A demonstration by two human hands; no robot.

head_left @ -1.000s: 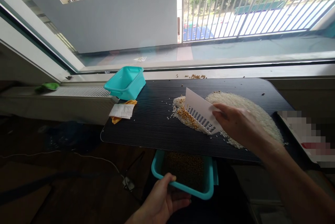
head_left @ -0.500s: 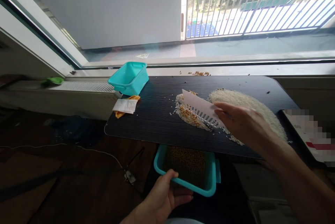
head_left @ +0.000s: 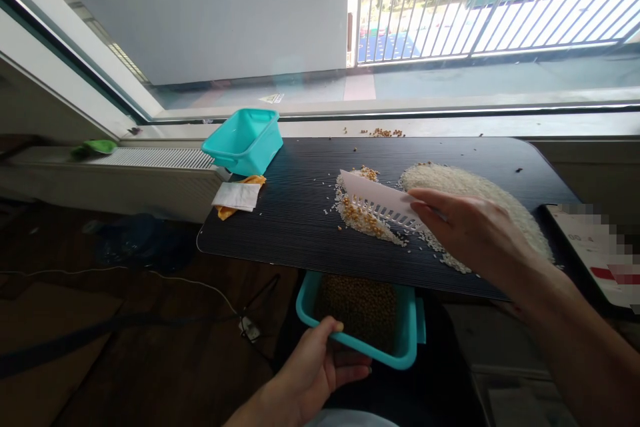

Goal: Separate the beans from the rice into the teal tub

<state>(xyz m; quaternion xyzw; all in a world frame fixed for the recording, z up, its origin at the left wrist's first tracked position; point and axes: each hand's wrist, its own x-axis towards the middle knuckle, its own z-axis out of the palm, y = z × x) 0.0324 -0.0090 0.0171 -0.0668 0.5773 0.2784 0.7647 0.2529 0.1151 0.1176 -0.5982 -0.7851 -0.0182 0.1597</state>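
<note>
My right hand is closed on one end of a white slotted scraper, whose slotted edge faces down over a small pile of rice mixed with yellow-brown grains. Right of that pile, and partly behind my right hand and forearm, spreads a larger heap of white rice. Below the table's front edge, my left hand grips the near rim of a turquoise bin, thumb on top and fingers underneath. Brownish grains cover the bin's bottom.
A second turquoise bin stands at the dark table's back left, near a white tissue on an orange cloth. Loose grains lie on the windowsill. At the right is a dark-edged tray or device, partly blurred.
The scraper has shifted slightly left and away from me over the mixed pile, uncovering more grains in front. The left hand keeps its hold on the bin. The camera view has shifted a little.
</note>
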